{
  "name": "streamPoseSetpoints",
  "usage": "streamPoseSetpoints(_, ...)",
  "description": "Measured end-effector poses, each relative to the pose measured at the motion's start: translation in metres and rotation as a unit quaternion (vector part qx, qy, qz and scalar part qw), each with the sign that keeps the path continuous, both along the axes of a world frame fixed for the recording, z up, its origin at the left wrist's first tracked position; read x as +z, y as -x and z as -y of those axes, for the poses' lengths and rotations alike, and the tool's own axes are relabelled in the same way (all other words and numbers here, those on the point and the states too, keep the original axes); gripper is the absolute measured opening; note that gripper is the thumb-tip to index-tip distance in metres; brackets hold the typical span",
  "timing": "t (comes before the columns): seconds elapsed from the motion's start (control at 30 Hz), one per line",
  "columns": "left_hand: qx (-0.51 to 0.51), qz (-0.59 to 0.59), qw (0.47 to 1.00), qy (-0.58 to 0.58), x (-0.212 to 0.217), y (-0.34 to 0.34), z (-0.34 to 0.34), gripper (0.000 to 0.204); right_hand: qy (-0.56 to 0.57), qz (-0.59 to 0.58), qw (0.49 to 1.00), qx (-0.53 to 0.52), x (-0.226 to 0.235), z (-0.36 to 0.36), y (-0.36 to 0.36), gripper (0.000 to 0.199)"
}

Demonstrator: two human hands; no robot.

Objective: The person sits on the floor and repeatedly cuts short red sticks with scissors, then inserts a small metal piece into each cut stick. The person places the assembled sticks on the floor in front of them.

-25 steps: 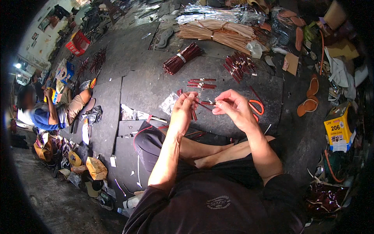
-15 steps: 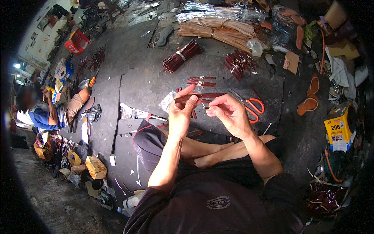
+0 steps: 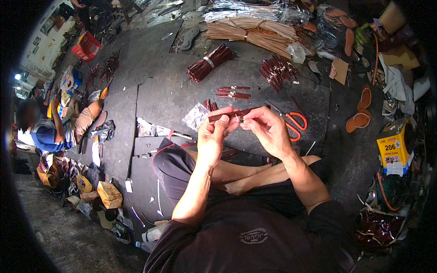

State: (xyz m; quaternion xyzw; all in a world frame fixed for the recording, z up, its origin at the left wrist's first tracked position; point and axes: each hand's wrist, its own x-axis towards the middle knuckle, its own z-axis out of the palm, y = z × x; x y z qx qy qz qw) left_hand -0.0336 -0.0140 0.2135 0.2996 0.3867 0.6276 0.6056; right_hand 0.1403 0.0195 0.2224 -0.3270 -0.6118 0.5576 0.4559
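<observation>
1. Two hands meet over the lap on one dark red strip (image 3: 234,113), which lies nearly level just above the dark floor mat (image 3: 177,98). The left hand (image 3: 211,136) pinches its left end between thumb and fingers; its grip is closed narrow on the strip.
2. The right hand (image 3: 268,129) closes its fingertips on a small metal piece at the strip's middle, so its grip is narrow too. What the piece is exactly is too small to tell.
3. To do this step well, I judge the left hand should keep the strip flat and untwisted, since a tilt would set the metal piece crooked.
4. The right fingers should work close to the left thumb; a short free span bends less.
5. Finished-looking strips (image 3: 232,94) with similar fittings lie on the mat just beyond the hands, and serve as a pattern for where the piece sits.
6. Orange-handled scissors (image 3: 293,123) lie just right of the right hand, near enough to reach without letting go of the strip.
7. A tied bundle of red strips (image 3: 210,63) and a loose heap (image 3: 277,70) lie farther out, well apart from the hands.
8. Another person (image 3: 50,129) sits at far left, clear of this work.
</observation>
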Motion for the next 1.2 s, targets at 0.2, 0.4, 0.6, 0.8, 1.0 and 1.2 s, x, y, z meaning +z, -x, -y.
streamPoseSetpoints(0.2,0.019,-0.061,0.998,-0.021,0.009,-0.005,0.003,0.026,-0.014,0.020,0.999,-0.032,0.000,0.002,0.003,0.011)
streamPoseSetpoints(0.4,0.048,-0.235,0.970,-0.048,0.015,-0.011,0.011,0.024,0.156,-0.084,0.983,-0.040,0.000,0.005,0.010,0.010)
streamPoseSetpoints(0.6,0.070,-0.286,0.954,-0.051,0.017,-0.014,0.009,0.025,-0.077,0.085,0.992,-0.048,-0.009,0.001,0.005,0.011)
streamPoseSetpoints(0.8,0.101,-0.466,0.864,-0.163,0.022,-0.014,0.009,0.022,0.022,-0.007,0.999,-0.033,-0.004,0.003,0.005,0.013)
streamPoseSetpoints(1.0,0.073,-0.354,0.928,-0.095,0.014,-0.012,0.009,0.027,-0.099,0.078,0.989,-0.083,-0.001,0.007,0.010,0.014)
streamPoseSetpoints(1.2,0.035,-0.178,0.983,-0.029,0.021,-0.013,0.006,0.030,-0.224,0.140,0.954,-0.143,0.006,0.008,0.011,0.018)
